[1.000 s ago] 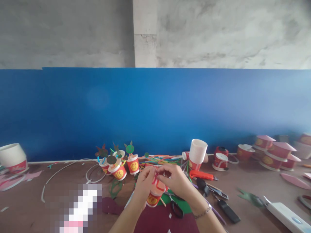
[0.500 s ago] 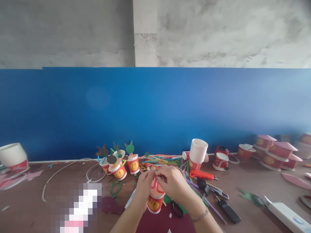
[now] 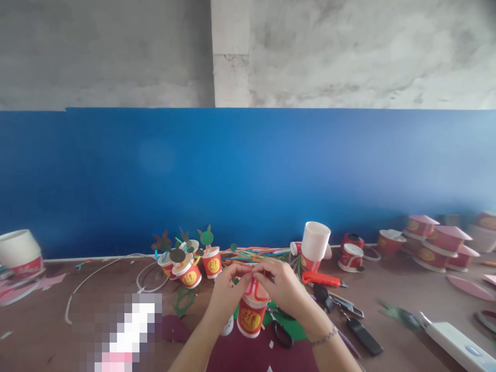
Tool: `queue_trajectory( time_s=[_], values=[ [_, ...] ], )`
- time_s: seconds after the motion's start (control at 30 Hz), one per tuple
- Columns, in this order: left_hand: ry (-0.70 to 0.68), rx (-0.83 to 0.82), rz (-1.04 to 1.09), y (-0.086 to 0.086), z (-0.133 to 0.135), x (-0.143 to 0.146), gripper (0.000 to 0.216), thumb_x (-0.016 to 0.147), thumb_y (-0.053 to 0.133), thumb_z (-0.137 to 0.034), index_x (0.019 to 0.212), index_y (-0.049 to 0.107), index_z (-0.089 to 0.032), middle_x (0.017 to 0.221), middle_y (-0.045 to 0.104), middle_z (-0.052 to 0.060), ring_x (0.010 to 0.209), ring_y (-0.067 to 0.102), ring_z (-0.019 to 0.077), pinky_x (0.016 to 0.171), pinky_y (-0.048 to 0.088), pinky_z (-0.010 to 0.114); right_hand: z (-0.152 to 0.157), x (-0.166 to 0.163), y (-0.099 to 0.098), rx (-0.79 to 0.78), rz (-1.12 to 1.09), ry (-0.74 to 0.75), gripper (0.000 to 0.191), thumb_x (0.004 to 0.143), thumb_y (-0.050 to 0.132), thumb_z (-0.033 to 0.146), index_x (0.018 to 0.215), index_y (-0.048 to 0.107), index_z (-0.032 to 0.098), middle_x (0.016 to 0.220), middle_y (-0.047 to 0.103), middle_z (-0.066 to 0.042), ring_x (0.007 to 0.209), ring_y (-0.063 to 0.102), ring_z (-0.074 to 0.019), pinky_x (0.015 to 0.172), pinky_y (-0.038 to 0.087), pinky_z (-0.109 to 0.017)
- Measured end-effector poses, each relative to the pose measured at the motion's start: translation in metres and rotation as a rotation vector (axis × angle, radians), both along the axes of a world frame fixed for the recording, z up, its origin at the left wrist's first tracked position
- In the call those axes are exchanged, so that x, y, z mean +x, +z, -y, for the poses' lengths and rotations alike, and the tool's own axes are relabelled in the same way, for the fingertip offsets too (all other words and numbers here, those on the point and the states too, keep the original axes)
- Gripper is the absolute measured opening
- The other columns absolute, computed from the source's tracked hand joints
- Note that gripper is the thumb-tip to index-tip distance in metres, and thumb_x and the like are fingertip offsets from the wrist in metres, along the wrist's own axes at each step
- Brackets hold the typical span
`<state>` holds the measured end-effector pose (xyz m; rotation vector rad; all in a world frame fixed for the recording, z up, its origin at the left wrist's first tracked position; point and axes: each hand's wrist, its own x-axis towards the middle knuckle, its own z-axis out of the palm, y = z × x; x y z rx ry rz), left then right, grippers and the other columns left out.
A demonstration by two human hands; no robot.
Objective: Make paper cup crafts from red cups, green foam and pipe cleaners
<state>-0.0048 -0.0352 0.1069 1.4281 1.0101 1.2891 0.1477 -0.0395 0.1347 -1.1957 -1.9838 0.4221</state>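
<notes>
A red paper cup (image 3: pixel 250 321) with a yellow emblem stands in front of me on dark maroon paper (image 3: pixel 232 356). Red drinking straws (image 3: pixel 253 289) bend up out of its top. Just above the cup, my left hand (image 3: pixel 229 290) pinches the straws' upper ends from the left, fingertips together. From the right, my right hand (image 3: pixel 279 285) pinches at the same spot, its thumb close to the left thumb. The fingers hide the straw tips. Black-handled scissors (image 3: pixel 282 333) lie beside the cup on green paper (image 3: pixel 296 328).
Decorated cups (image 3: pixel 212 263) with paper animal heads stand at the back left. Loose coloured straws (image 3: pixel 258 254) lie behind my hands. To the right are a white cup stack (image 3: pixel 315 240), an orange utility knife (image 3: pixel 321 279), keys (image 3: pixel 364 336) and pink-roofed cups (image 3: pixel 434 253).
The cup now stands more upright and slightly right. Both hands have shifted a little, thumbs closer together on the straws. More of the scissors shows.
</notes>
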Motion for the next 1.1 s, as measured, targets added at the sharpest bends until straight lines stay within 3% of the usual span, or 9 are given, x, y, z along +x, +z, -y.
queue_trajectory(
  time_s=[0.13,0.33,0.67,0.83,0.97,1.1],
  values=[
    [-0.04,-0.026,0.094,-0.005,-0.005,-0.001,0.019,0.068,0.07,-0.034,0.068,0.063,-0.016,0.067,0.062,0.001,0.069,0.055,0.0154,0.065,0.041,0.025,-0.002,-0.001,-0.001,-0.108,-0.138,-0.048,0.011,0.076,0.058,0.018,0.083,0.066,0.019,0.076,0.067,-0.002,0.067,0.057,-0.0156,0.062,0.042,-0.025],
    [-0.126,-0.136,0.229,-0.01,-0.008,-0.005,0.025,0.061,0.075,-0.034,0.065,0.057,-0.016,0.06,0.059,-0.002,0.058,0.051,0.0111,0.057,0.037,0.022,-0.005,-0.001,-0.003,-0.13,-0.192,-0.055,0.005,0.073,0.06,0.02,0.07,0.062,0.017,0.064,0.062,0.0,0.062,0.053,-0.0141,0.06,0.041,-0.025],
    [-0.145,-0.074,-0.047,0.004,-0.003,-0.018,0.021,0.062,0.074,-0.032,0.062,0.063,-0.015,0.063,0.06,0.0,0.062,0.052,0.0134,0.061,0.039,0.024,-0.003,-0.001,-0.001,-0.164,-0.237,-0.025,0.007,0.071,0.06,0.018,0.069,0.067,0.017,0.066,0.065,-0.001,0.063,0.054,-0.0144,0.062,0.043,-0.026],
    [-0.129,-0.12,-0.081,0.005,-0.003,-0.019,0.02,0.06,0.074,-0.031,0.072,0.072,-0.015,0.072,0.068,0.004,0.072,0.058,0.0186,0.069,0.043,0.028,-0.003,-0.001,-0.002,-0.163,-0.255,0.009,0.008,0.07,0.061,0.017,0.066,0.068,0.017,0.066,0.065,-0.002,0.063,0.055,-0.0146,0.062,0.044,-0.026],
    [-0.134,-0.162,-0.07,0.005,-0.001,-0.016,0.024,0.063,0.073,-0.036,0.075,0.074,-0.015,0.068,0.069,0.004,0.065,0.057,0.0177,0.063,0.043,0.028,-0.004,0.0,-0.003,-0.164,-0.26,0.023,0.008,0.071,0.063,0.018,0.067,0.07,0.017,0.066,0.066,-0.002,0.063,0.055,-0.0145,0.062,0.044,-0.026],
    [-0.052,-0.067,-0.118,0.005,-0.001,-0.013,0.023,0.066,0.071,-0.036,0.075,0.075,-0.015,0.065,0.066,0.003,0.062,0.055,0.0166,0.06,0.04,0.026,-0.004,0.001,-0.002,-0.124,-0.241,0.074,0.01,0.073,0.063,0.016,0.072,0.073,0.017,0.07,0.067,-0.003,0.067,0.058,-0.0157,0.065,0.046,-0.027]
  ],
)
